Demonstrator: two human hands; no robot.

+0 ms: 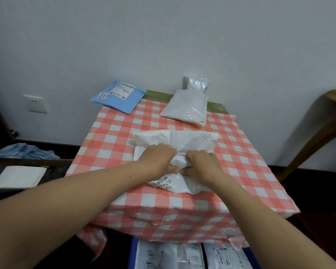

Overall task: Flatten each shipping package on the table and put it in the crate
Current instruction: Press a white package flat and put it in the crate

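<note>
A crumpled white shipping package [184, 141] with a printed label lies in the middle of the table. My left hand [159, 158] and my right hand [202, 166] both grip a bunched fold of it near its centre, knuckles close together. A blue package [120, 98] with a white label lies at the far left corner. A flat grey package [186, 107] lies at the far right, and a second silvery one [195, 84] stands behind it against the wall. The blue crate [133, 253] sits below the table's near edge, holding several flattened packages.
The table [113, 144] wears a red and white checked cloth that hangs over the near edge. A wooden chair [318, 133] stands to the right. Blue cloth [25, 152] and a white sheet [17, 177] lie to the left. A wall socket [36, 103] is on the wall.
</note>
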